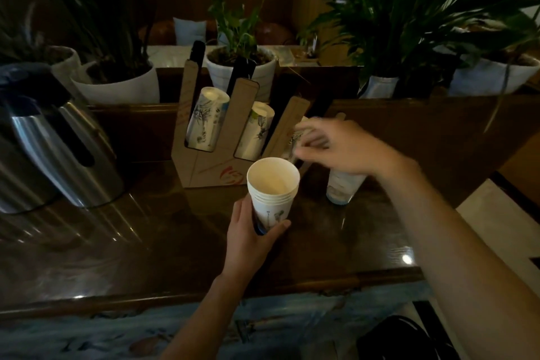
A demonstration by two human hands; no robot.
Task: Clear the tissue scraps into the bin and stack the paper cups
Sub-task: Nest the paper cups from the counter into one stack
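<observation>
Cups by the cardboard holder

In front of the cardboard holder point(216, 137), the left hand point(248, 240) grips a cup stack point(273, 190) (mouth up); the right hand point(336, 146) reaches over another cup point(343, 187), fingers maybe pinching, too blurry.

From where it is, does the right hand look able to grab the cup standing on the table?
Probably yes. The right hand hovers directly over the standing cup, nothing between them; whether it already touches the rim is unclear.

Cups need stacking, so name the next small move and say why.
Probably lift the cup on the table with the right hand, already over its rim, and nest it into the cup stack that the left hand holds mouth-up.
</observation>
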